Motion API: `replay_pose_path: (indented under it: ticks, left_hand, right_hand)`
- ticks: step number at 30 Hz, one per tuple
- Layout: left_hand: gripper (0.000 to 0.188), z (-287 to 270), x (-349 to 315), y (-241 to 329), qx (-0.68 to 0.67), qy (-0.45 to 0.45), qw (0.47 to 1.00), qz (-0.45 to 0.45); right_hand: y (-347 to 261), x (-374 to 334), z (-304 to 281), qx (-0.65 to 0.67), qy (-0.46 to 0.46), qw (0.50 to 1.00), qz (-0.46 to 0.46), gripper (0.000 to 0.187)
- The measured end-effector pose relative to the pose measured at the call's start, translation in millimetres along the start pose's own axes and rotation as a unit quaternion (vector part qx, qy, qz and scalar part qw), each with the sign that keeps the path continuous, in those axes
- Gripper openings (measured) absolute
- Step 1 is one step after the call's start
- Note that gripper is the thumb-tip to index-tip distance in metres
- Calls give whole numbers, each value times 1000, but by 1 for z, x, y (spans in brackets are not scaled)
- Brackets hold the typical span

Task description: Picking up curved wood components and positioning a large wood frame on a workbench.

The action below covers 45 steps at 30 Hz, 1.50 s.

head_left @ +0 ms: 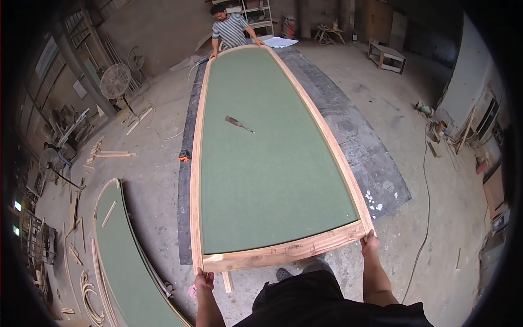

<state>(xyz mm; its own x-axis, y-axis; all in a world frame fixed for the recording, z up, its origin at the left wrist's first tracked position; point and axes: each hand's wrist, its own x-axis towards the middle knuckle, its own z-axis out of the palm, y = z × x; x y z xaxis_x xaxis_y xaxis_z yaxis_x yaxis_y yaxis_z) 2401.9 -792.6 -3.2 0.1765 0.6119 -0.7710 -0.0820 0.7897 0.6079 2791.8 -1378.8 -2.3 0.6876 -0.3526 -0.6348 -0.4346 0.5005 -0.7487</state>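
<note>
A long green panel [267, 174] with an arched far end lies on a dark worktable, edged by a pale wooden frame [283, 254]. My left hand [204, 280] is closed on the frame's near left corner. At the near right corner my right hand [370, 243] grips the same frame, fingers at its outer edge. On the panel rests a slim hand tool [238, 123] with a brownish body and thin tip; its exact kind is unclear. Across the table a co-worker [231, 30] in a striped shirt has both hands on the arched far end.
Dark sheeting on the worktable [348, 141] shows beyond the frame, with white flecks at right. An orange and black tape measure [184, 156] lies at its left edge. A second green curved panel [125, 261], wood strips [111, 155] and a standing fan [116, 82] are left; a cable [427, 185] crosses the floor at right.
</note>
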Motion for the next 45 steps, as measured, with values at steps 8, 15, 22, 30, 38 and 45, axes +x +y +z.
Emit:
replay_pose_path:
  ticks: [8,15,22,30,38,45]
  left_hand:
    - [35,0,2,-2,8,14,1000,6]
    - [34,1,-1,-2,6,6,1000,-3]
    - [35,2,-1,-2,13,5,1000,-7]
    - [36,-1,1,-2,20,-3,1000,-2]
    - [38,2,-4,-2,41,5,999,2]
    - [39,0,-7,-1,45,4,999,2]
  right_hand:
    - [-5,-10,3,1,1,1000,-1,49]
    - [-5,-10,3,-8,8,1000,-6,50]
    - [-3,-9,3,6,9,1000,-7,56]
    - [-2,-9,3,4,2,1000,-16,57]
    - [-1,-5,-1,-1,-5,1000,-12,66]
    - [-1,-8,0,1,-7,1000,-13,70]
